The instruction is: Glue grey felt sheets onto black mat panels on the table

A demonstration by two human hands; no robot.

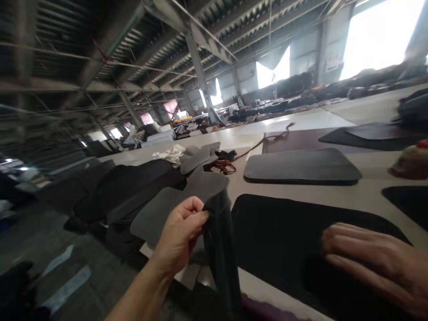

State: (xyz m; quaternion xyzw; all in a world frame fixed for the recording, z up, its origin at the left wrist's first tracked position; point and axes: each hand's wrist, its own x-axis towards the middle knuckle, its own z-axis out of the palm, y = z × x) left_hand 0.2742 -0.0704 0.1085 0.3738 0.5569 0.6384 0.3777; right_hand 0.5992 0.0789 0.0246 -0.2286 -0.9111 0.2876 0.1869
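Note:
My left hand [182,234] pinches the edge of a dark strip of material [220,249] between thumb and fingers, and the strip hangs down past the table's front edge. On the right, my right hand [371,258] hovers over or rests on a large black rounded panel [281,236]; its fingers are bent and blurred, and its fingertips are hard to make out. Behind that panel lies a stack of grey rounded panels [301,166]. Grey flat pieces [157,211] lie to the left of the strip.
Dark material [133,189] is heaped along the table's left side. Brown straps [222,165] and a white cloth [172,155] lie farther back. A red-and-tan object [411,162] stands at the right edge. Beyond are a long table [297,119], pillars and bright windows.

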